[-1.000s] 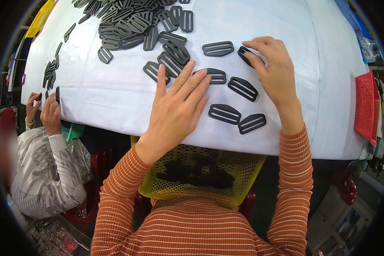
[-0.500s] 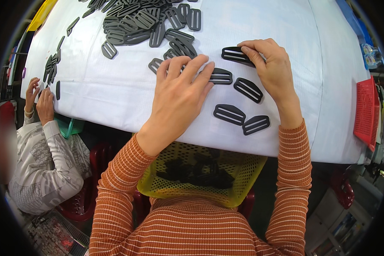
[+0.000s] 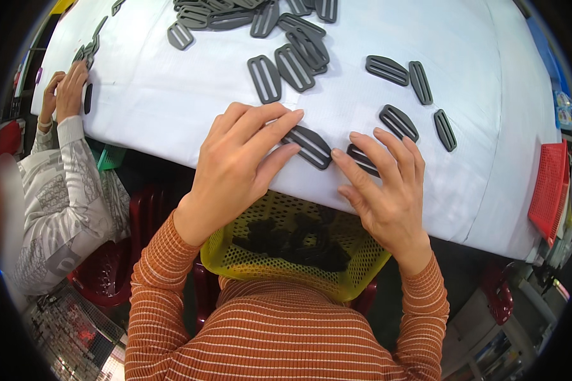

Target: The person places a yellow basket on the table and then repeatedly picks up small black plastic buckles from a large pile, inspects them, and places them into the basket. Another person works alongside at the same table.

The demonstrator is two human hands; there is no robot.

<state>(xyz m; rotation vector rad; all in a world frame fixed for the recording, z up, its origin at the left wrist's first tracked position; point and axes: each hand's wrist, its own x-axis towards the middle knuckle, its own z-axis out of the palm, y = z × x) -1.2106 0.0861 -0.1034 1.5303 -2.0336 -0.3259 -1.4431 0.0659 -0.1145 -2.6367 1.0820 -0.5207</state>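
My left hand (image 3: 238,155) is over the white cloth near the table's front edge. Its thumb and forefinger close around the left end of a black two-slot strap slider buckle (image 3: 311,147), which lies slanted. My right hand (image 3: 388,190) hovers with fingers spread over another slider buckle (image 3: 364,160), partly hidden by the fingers. Just beyond my left hand lie two loose buckles (image 3: 265,79) side by side, beside a small overlapping stack (image 3: 308,47). Several more buckles (image 3: 399,122) are scattered beyond my right hand.
A yellow perforated basket (image 3: 213,254) with dark pieces sits below the table edge, against my body. A heap of buckles (image 3: 229,18) is at the far side. At left, a co-worker's hands (image 3: 70,92) handle similar pieces. A red basket (image 3: 548,190) stands at the right edge.
The view has shifted, so the heap sits higher. My right hand has let go of its buckle and come left and nearer. My left hand has also come nearer, now at another buckle.
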